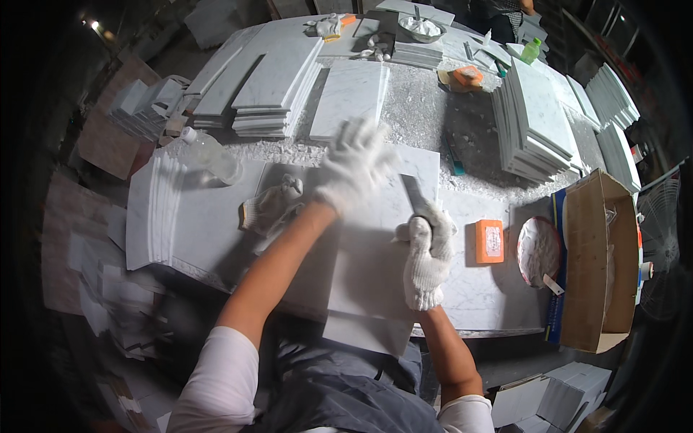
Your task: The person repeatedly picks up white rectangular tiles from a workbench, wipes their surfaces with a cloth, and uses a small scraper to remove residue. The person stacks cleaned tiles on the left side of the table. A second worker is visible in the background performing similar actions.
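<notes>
My left hand (354,167), in a white knit glove and blurred by motion, is stretched flat over a white marble tile (372,267). Whether it touches the tile I cannot tell. My right hand (427,252), gloved the same way, is closed around a putty knife (413,192) whose flat metal blade points away from me. The handle is hidden in the fist. Part of the marble in front of me juts over the table's near edge toward my lap. Left of my left forearm lies a crumpled pair of white gloves (273,206).
An orange block (489,242), a round dish of white paste (538,251) and an open cardboard box (603,260) stand at the right. Stacked tiles (278,86) line the far left, with another stack (534,119) far right. A clear bottle (213,157) lies at the left.
</notes>
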Demonstrator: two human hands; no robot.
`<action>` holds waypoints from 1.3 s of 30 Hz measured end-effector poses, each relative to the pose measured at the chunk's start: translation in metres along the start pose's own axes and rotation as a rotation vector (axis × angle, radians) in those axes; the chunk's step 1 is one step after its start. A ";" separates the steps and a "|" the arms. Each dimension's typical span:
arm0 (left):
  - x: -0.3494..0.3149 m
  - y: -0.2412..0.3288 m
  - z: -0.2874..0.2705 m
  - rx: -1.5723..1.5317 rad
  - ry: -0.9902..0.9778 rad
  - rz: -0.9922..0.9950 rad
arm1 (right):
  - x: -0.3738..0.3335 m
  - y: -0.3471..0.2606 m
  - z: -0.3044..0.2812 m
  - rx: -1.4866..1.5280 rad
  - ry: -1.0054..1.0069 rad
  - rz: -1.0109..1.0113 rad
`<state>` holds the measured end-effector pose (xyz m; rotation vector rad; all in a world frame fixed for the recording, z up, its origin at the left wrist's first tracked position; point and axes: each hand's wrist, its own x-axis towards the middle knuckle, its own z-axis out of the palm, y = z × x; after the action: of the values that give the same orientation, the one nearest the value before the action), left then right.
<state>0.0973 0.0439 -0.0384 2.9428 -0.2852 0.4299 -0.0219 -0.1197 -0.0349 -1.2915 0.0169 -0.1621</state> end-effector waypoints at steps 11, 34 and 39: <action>0.002 -0.027 -0.023 -0.102 -0.007 -0.312 | -0.001 0.000 0.003 0.044 0.198 -0.140; -0.143 0.040 -0.038 -0.339 0.096 -0.121 | 0.133 -0.007 0.031 -1.145 -0.345 -0.226; -0.144 0.040 -0.037 -0.387 0.142 -0.121 | 0.136 -0.018 0.034 -1.239 -0.450 -0.261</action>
<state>-0.0565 0.0357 -0.0413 2.5226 -0.1504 0.5003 0.1139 -0.1097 0.0023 -2.5428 -0.5097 -0.0688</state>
